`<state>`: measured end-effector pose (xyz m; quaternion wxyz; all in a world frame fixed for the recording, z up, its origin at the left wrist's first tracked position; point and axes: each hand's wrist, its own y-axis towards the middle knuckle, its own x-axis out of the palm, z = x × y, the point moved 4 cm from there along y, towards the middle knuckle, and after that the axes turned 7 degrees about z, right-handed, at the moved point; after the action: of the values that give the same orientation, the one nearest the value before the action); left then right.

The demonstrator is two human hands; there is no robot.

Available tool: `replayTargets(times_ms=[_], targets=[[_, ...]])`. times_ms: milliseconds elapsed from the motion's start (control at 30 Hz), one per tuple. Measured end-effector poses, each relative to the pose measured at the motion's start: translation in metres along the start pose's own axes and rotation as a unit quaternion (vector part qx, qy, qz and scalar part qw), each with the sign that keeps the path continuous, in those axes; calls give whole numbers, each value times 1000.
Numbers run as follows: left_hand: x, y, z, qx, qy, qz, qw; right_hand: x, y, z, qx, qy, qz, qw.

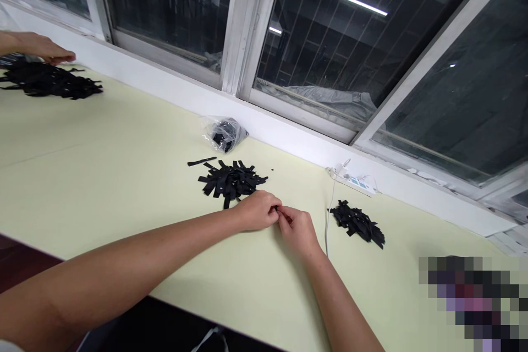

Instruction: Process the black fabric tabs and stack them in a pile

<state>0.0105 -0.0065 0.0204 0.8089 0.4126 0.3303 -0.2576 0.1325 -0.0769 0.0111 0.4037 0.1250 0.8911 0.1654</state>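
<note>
My left hand and my right hand meet on the pale yellow table, fingers pinched together on a small black piece between them. Most of that piece is hidden by the fingers. Just beyond my left hand lies a pile of black strips. A second, smaller pile of black strips lies to the right of my right hand.
A clear plastic bag with black pieces sits by the white window sill. A white cable runs from a power strip. At far left another person's hand rests by a large black pile.
</note>
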Motion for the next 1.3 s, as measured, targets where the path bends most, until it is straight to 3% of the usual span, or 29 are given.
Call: replayTargets(times_ms=[200,867,1300], targets=[[0,-1,0,4,7,-10,1000,0,-1,-4,-18,10,-25,999],[0,1,-2,14,-3,-25,1000,1,2,7,41,14,19,999],[-4,3,-8,38,60,-23,997,-5,4,17,60,-37,46,996]])
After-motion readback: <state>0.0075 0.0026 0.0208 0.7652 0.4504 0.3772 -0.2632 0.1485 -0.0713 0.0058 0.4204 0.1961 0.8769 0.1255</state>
